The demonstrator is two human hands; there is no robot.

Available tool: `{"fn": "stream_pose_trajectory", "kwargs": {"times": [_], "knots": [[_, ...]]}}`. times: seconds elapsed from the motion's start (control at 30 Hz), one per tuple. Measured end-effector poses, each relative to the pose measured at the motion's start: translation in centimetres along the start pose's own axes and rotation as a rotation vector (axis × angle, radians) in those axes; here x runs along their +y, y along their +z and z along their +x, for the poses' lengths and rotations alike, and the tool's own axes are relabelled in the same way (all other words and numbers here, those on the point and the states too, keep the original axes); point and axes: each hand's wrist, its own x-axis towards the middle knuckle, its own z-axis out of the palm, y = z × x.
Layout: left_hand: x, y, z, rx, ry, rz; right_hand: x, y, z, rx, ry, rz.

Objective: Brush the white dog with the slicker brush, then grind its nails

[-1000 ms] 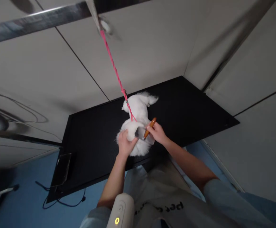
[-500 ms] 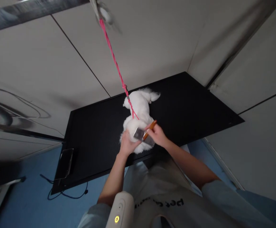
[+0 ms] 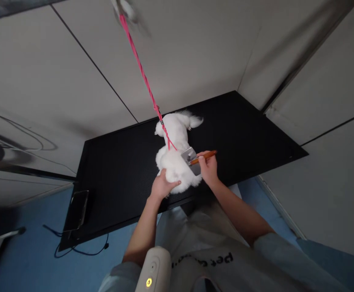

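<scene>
A small white dog (image 3: 176,130) is on a black table (image 3: 119,166), its fluffy head towards me and its tail at the far side. My left hand (image 3: 161,186) cups the near left side of its head, thumb stretched across the fur, other fingers partly hidden. Wrapped round the orange-brown handle of a slicker brush (image 3: 210,154), my right hand (image 3: 209,169) holds the brush's flat metal head against the right side of the dog's head. A pink leash (image 3: 142,72) runs from above down to the dog's neck.
A dark phone-like slab (image 3: 78,209) lies at the table's left end, with a black cable (image 3: 88,252) hanging below. Pale wall panels (image 3: 195,56) stand right behind the table. A white device with a yellow light (image 3: 154,267) is close below the camera.
The brush has moved right, from over the top of the dog's head to its right side, and its handle has swung outward. My left hand stays on the head; the view has shifted slightly.
</scene>
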Motion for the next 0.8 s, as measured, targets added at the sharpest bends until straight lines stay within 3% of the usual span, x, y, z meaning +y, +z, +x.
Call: {"fn": "stream_pose_trajectory", "kwargs": {"times": [0.1, 0.13, 0.23, 0.27, 0.4, 0.43, 0.53, 0.57, 0.67, 0.7, 0.8], "knots": [[-0.5, 0.4, 0.0, -0.042, 0.008, 0.017, 0.2, -0.5, -0.5, -0.244, 0.069, -0.002], [-0.6, 0.5, 0.0, -0.040, 0.009, 0.003, 0.3, -0.6, -0.5, -0.223, 0.097, 0.000], [-0.8, 0.8, -0.1, -0.028, 0.020, -0.055, 0.5, -1.2, -0.4, 0.104, 0.045, 0.008], [-0.9, 1.0, -0.2, -0.023, 0.029, -0.080, 0.6, -1.3, -0.5, 0.126, 0.010, 0.017], [-1.2, 1.5, -0.5, -0.022, 0.074, -0.232, 0.9, -1.6, -1.1, -0.222, 0.085, 0.044], [-1.2, 1.6, -0.7, -0.021, 0.087, -0.254, 0.9, -1.8, -1.0, -0.187, 0.112, 0.041], [-1.3, 2.0, -1.4, -0.007, 0.110, -0.286, 0.9, -2.3, -0.9, 0.093, 0.059, 0.021], [-1.2, 2.2, -1.7, -0.005, 0.114, -0.294, 0.7, -2.4, -0.9, 0.057, 0.029, 0.015], [-1.1, 2.8, -3.1, -0.016, 0.107, -0.318, 0.0, -2.9, -0.8, -0.286, 0.063, -0.001], [-1.0, 3.0, -3.6, -0.019, 0.111, -0.325, -0.4, -3.0, -0.7, -0.312, 0.091, -0.010], [-0.8, 3.4, -5.2, -0.030, 0.117, -0.345, -1.5, -3.3, 0.0, -0.088, 0.061, -0.028]]}}
